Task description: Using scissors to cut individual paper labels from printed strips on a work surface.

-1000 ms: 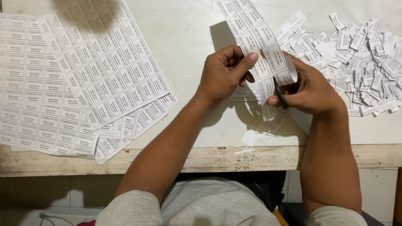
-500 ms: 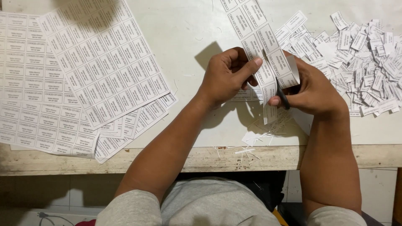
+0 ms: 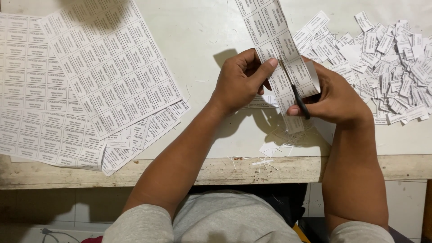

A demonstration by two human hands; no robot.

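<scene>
Worn wood edges the white table [image 3: 202,27] nearest the person. Just beyond, the left hand [image 3: 240,81] pinches a strip of labels [image 3: 274,40] while the right hand [image 3: 335,96] grips dark scissors [image 3: 300,102] against it. Uncut sheets [image 3: 90,81] lie stacked to the left, a heap of cut labels [image 3: 387,54] far right: roughly midway, I judge. Pale tiles show below.

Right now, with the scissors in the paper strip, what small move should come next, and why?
Probably close the scissors in the right hand to cut further: their blades lie across the label strip, which the left hand pinches flat.
</scene>
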